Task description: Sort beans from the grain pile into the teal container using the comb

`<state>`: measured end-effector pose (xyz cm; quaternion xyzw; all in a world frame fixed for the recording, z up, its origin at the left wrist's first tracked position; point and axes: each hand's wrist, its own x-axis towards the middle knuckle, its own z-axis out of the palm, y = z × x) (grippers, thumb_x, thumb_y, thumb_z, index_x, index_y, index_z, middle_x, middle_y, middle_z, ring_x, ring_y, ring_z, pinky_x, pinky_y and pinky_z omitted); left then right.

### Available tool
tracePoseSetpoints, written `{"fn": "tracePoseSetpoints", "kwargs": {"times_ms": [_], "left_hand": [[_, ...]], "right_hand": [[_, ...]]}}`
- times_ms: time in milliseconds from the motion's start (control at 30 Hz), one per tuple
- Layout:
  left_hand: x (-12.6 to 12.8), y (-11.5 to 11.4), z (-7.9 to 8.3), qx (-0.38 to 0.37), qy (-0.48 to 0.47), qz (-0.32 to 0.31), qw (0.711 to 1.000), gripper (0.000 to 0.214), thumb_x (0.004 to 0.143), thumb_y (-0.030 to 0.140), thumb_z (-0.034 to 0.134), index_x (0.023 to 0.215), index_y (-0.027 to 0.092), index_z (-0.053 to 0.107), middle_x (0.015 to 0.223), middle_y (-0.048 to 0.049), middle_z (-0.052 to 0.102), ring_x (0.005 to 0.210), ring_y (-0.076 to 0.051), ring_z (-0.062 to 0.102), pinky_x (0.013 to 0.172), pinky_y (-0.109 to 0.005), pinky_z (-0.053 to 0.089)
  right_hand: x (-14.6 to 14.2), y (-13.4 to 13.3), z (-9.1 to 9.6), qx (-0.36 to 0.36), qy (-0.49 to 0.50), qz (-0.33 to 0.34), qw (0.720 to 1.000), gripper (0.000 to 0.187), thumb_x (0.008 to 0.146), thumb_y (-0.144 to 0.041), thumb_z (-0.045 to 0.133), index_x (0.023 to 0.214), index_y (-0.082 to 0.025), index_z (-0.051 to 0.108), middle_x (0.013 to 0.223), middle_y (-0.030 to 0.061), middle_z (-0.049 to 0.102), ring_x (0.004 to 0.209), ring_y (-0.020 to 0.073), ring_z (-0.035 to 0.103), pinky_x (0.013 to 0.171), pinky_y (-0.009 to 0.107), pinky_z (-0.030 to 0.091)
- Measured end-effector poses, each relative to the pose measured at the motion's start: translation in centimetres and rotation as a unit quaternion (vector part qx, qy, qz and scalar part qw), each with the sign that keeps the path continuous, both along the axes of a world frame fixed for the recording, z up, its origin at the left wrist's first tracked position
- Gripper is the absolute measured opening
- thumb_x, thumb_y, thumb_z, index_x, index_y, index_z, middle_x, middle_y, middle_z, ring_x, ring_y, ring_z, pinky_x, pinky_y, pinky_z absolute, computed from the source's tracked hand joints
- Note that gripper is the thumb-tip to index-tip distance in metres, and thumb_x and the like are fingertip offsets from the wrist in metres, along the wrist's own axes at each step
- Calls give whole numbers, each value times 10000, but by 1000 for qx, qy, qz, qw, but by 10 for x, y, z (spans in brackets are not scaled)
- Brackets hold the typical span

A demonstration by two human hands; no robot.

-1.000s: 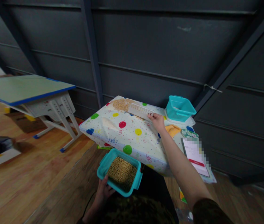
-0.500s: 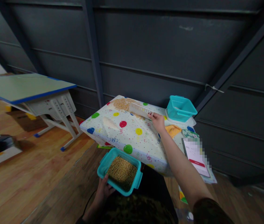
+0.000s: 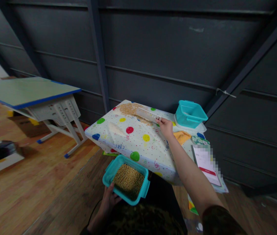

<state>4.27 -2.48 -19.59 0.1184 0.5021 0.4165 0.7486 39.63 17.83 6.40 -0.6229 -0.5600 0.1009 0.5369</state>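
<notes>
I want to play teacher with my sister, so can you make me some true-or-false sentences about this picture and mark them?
1. The left hand holds a teal tub with beans in it. True.
2. The right hand is squeezing a red ball. False: the right hand holds a pale strip.
3. An orange cloth lies closer to the right hand than to the left hand. True.
4. The tub of beans stands in the middle of the tablecloth. False: it is held in front of the near edge of the tablecloth.
5. A second teal tub is near the wall. True.
</notes>
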Motion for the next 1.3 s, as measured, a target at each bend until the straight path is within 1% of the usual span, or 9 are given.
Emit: {"fn": "tracePoseSetpoints", "kwargs": {"times_ms": [167,333,400,533,667,867,1000,1100,1300], "left_hand": [[2,1,2,-8,-8,10,1000,932,942,579,704,1734,368,260,1835,-160,415,1659,-510,409,1240,-723,491],[2,1,-3,-7,-17,4,1000,924,948,571,694,1738,414,240,1829,-112,437,1659,-483,422,1214,-653,549],[1,2,-4,-10,-14,-1,1000,931,947,581,690,1740,399,238,1836,-121,424,1663,-490,409,1229,-665,530],[0,2,-4,-7,-3,-3,1000,913,947,596,685,1723,366,263,1847,-165,396,1673,-507,380,1251,-734,468],[1,1,-2,-2,-5,3,1000,885,953,592,674,1708,337,288,1828,-190,421,1650,-518,419,1242,-740,477],[1,-2,0,20,-19,6,1000,971,876,617,769,1692,341,322,1826,-190,425,1548,-506,570,1187,-662,565],[1,-2,-3,13,-15,13,1000,945,875,622,766,1674,335,351,1812,-195,448,1560,-506,557,1197,-686,546],[0,-1,-6,8,-10,7,1000,976,882,630,749,1701,338,307,1812,-203,444,1528,-522,585,1206,-719,523],[-2,1,-10,1,-18,-3,1000,982,878,635,759,1708,373,303,1814,-175,455,1498,-489,627,1178,-655,568]], "right_hand": [[-1,-1,-3,-8,7,13,1000,322,815,-470,718,657,-191,745,590,-4,597,662,202,533,662,312,396],[0,-3,-2,-10,0,28,1000,357,824,-493,731,624,-198,728,589,-9,580,654,193,529,656,308,393],[-1,0,-1,-12,-2,17,1000,347,834,-491,724,655,-196,757,588,-8,598,653,201,544,663,312,403],[-3,6,-4,-15,-3,8,1000,291,832,-445,725,762,-188,841,680,25,735,732,251,640,720,332,468],[0,3,-5,-19,-2,15,1000,264,822,-430,747,756,-193,845,713,39,772,764,266,671,739,338,494],[3,-4,2,-25,6,49,998,286,814,-454,784,727,-184,825,691,24,739,735,237,643,701,321,453],[-4,0,0,-3,26,34,999,240,795,-417,776,777,-193,861,792,50,817,801,263,684,751,335,489],[-7,3,-3,-10,30,32,999,239,783,-404,766,807,-195,878,818,59,836,803,270,690,754,340,496],[2,-3,1,-33,8,43,998,220,783,-381,763,774,-188,868,669,9,745,701,220,609,698,317,464]]}}
